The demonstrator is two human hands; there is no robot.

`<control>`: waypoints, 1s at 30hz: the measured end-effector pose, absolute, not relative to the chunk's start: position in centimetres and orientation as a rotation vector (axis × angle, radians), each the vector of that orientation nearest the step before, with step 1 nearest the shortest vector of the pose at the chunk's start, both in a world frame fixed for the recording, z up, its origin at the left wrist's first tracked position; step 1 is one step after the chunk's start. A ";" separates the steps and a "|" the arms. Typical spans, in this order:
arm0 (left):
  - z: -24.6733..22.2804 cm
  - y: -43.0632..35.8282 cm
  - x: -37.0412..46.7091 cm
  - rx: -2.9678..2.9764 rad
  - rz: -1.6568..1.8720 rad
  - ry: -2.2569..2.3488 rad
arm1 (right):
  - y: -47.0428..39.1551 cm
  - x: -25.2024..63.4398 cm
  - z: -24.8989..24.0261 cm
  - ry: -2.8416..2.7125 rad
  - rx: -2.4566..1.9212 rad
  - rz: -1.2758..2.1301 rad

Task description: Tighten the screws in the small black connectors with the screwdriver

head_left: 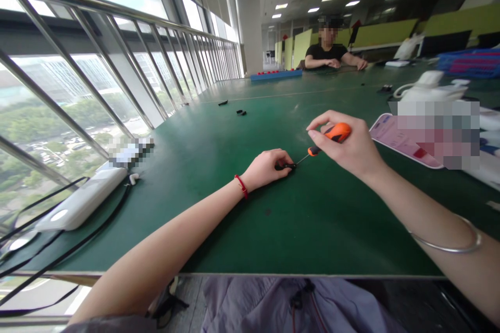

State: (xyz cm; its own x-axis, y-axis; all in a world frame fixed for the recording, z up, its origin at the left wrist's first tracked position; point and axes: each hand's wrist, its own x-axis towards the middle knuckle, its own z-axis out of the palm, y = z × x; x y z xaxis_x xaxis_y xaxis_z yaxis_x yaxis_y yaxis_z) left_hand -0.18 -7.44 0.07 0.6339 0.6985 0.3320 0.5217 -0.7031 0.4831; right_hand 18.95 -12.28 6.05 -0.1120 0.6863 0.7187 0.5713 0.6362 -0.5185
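My left hand (267, 169) rests on the green table, its fingers closed round a small black part (288, 166). The fingers cover much of that part, so its kind does not show. In my right hand (349, 148) is a screwdriver (339, 131) with an orange and black handle, gripped between thumb and fingers. Its thin metal shaft slants down to the left, and the tip meets or nearly meets the black part; I cannot tell which.
Small black pieces (241, 112) lie farther back on the green table (219, 234). A pink-edged phone (406, 140) is at the right. To the left are a white device (84, 200) with cables and a metal railing. Across the table sits a person (327, 54) beside a blue tray (276, 76).
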 end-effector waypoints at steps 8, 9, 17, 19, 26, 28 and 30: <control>0.0 -7.1 -0.5 2.567 0.748 1.015 | -12.4 18.8 5.9 -1.802 -1.022 0.187; -0.1 -7.1 -0.5 2.573 0.751 1.016 | -12.4 18.7 5.9 -1.818 -1.041 0.202; -0.2 -7.2 -0.3 2.600 0.749 1.059 | -12.4 18.4 5.7 -1.756 -0.941 0.120; -0.2 -7.3 -0.3 2.606 0.750 1.062 | -12.4 18.4 5.7 -1.761 -0.990 0.134; -0.2 -7.2 -0.3 2.622 0.774 1.027 | -12.6 18.3 5.7 -1.807 -1.019 0.077; -0.2 -7.2 -0.3 2.620 0.771 1.031 | -12.6 18.2 5.6 -1.781 -0.985 0.050; -0.3 -7.2 -0.3 2.619 0.773 1.032 | -12.6 18.2 5.7 -1.775 -0.984 0.086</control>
State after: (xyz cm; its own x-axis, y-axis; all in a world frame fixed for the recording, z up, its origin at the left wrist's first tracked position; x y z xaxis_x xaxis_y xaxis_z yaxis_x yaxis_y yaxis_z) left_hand -0.34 -7.20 -0.25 0.6145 0.6850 0.3913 0.5680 -0.7284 0.3832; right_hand 18.20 -12.61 5.66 -0.1056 0.6493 0.7532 0.5739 0.6584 -0.4871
